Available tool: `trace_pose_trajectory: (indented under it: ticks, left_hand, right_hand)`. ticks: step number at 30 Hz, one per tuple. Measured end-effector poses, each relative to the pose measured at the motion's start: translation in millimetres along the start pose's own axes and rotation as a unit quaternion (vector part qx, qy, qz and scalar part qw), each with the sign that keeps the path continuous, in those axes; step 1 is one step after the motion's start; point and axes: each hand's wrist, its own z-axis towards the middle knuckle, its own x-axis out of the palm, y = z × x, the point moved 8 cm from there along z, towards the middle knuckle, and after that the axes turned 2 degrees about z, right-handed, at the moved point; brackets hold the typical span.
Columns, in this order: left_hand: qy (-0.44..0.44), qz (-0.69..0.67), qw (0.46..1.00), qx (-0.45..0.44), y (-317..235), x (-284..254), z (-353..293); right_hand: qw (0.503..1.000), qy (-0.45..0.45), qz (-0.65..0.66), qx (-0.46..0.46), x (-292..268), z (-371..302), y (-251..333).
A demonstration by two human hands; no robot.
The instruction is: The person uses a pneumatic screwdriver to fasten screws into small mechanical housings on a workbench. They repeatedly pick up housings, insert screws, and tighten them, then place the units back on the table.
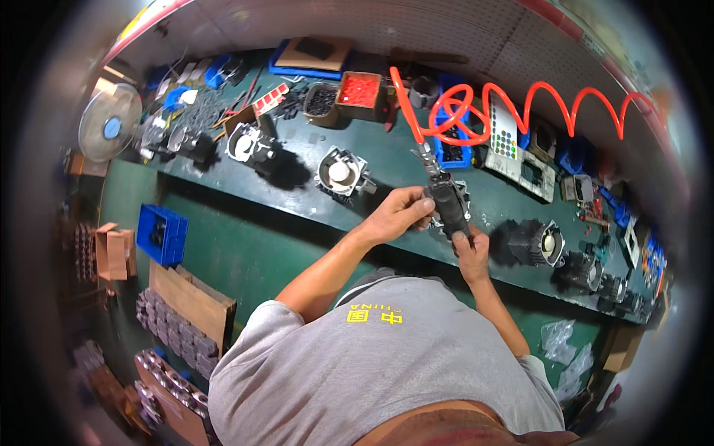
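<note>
My right hand is wrapped round the lower end of a dark air screwdriver. From the tool's upper end, a metal fitting joins it to a red coiled air hose. Just left of the tool is my left hand, thumb and fingers pinched together; what they hold, if anything, is hidden. Under the tool sits a metal housing, mostly covered by it and my hands. Another open housing with a round white part rests to the left on the green workbench.
More housings stand along the bench, one at left and one at right. Behind are a box of red parts and a bin of black parts. A fan is far left; a blue crate is below the bench.
</note>
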Motion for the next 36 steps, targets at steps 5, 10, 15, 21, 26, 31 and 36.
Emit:
trace_pose_trajectory:
  ticks: [5, 10, 15, 21, 26, 31, 36]
  left_hand:
    - [-0.029, 0.110, 0.993, 0.027, -16, -15, -12]
    - [-0.094, 0.528, 0.803, 0.262, -101, -9, -20]
    - [-0.137, 0.609, 0.730, 0.278, -123, -9, -23]
    - [-0.230, 0.449, 0.851, 0.146, -116, -33, -32]
    - [-0.212, 0.054, 0.967, 0.131, -74, -24, -29]
    - [-0.197, 0.095, 0.964, 0.152, -100, -49, -27]
    - [-0.167, 0.057, 0.977, 0.120, -134, -107, -53]
  right_hand:
    - [1.000, 0.029, -0.005, 0.007, 13, 4, 7]
    - [0.997, 0.063, 0.036, 0.038, 29, 14, 20]
    - [0.994, 0.083, 0.061, 0.039, 40, 35, 30]
    - [0.984, 0.147, 0.093, -0.041, 62, 59, 52]
    - [0.974, 0.178, 0.122, -0.073, 101, 65, 51]
    - [0.959, 0.204, 0.162, -0.108, 153, 74, 68]
    - [0.956, 0.206, 0.174, -0.113, 228, 94, 68]
